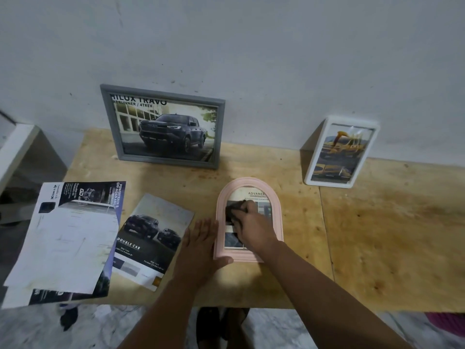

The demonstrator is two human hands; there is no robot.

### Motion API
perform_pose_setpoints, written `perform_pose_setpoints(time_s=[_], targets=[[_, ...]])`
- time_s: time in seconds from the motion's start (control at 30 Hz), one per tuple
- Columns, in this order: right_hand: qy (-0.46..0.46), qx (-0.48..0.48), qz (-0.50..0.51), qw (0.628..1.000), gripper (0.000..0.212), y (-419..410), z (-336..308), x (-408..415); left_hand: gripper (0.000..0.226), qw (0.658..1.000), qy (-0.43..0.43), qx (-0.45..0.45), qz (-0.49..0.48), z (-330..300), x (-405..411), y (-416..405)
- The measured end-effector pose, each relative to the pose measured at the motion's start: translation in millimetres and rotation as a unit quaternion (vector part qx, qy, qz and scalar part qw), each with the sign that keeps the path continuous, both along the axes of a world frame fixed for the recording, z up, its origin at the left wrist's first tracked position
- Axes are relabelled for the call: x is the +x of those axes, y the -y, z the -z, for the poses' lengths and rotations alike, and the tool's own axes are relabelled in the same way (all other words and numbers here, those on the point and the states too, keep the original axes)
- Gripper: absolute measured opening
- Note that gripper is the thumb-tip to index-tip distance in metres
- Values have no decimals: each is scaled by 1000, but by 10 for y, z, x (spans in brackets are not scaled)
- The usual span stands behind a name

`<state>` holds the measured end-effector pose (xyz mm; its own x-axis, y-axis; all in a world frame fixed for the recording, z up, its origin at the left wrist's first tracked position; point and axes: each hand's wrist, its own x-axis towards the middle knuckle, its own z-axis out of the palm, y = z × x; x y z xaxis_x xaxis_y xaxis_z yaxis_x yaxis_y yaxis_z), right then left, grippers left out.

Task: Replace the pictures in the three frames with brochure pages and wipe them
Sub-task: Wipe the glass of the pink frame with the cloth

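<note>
Loose pages [68,238]: fanned at the counter's [377,235] left end, overhanging its edge.
Double-cab page [151,240]: flat, just right of them.
Grey frame [163,127]: leaning on the wall behind, showing a dark pickup.
Left hand [201,245]: grip apart, fingers straight, palm flat on the counter, thumb against the pink frame's lower left edge.
Pink arched frame [247,220]: lying flat, brochure page inside.
Right hand [247,222]: grip clamped on a dark cloth [232,210], pressing it to the glass.
White frame [339,152]: leaning on the wall, far right, yellow vehicles pictured.
</note>
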<state>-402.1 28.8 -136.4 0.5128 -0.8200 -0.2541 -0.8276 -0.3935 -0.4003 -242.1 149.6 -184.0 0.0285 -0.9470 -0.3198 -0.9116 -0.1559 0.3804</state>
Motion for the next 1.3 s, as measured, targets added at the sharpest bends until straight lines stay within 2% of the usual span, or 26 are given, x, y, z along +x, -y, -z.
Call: perform_pose_setpoints(time_s=[0.1, 0.17, 0.27, 0.33, 0.47, 0.73, 0.87, 0.97, 1.07, 1.13, 1.2, 1.23, 1.3], targets=[[52, 133, 20, 990, 27, 74, -168, -120, 113, 1000, 3, -1, 3, 1, 5, 2], [95, 170, 110, 975, 24, 188, -288, -227, 114, 1000, 6, 1, 3, 1, 9, 5], [110, 33, 226, 967, 28, 353, -356, -369, 113, 1000, 2, 7, -2, -12, 7, 16], [70, -20, 240, 968, 31, 417, -328, -329, 113, 1000, 3, 9, 0, -22, 13, 11], [-18, -18, 164, 986, 32, 421, -91, -36, 111, 1000, 1, 12, 1, -16, 15, 6], [11, -30, -3, 999, 31, 8, 16, 23, 110, 1000, -6, 8, -4, -23, 3, 3], [16, -18, -49, 998, 34, -289, -27, -115, 112, 1000, -4, 14, -3, 7, 3, -1], [20, 28, -82, 996, 36, -403, -84, -244, 114, 1000, 5, 20, 3, -7, 5, -5], [13, 153, -108, 982, 32, -339, -209, -303, 118, 1000, 5, 21, 4, -14, 6, 4], [38, 272, -53, 960, 23, -160, -368, -299, 117, 1000, 6, 20, 5, -22, 13, 3], [105, 316, 47, 942, 20, 61, -533, -316, 115, 1000, -3, 22, 4, -26, 20, 4], [135, 285, 91, 945, 20, 178, -568, -335, 114, 1000, -7, 22, 5, -27, 19, 3], [130, 145, 132, 972, 23, 355, -550, -364, 112, 1000, -8, 22, 9, -31, 19, 2]])
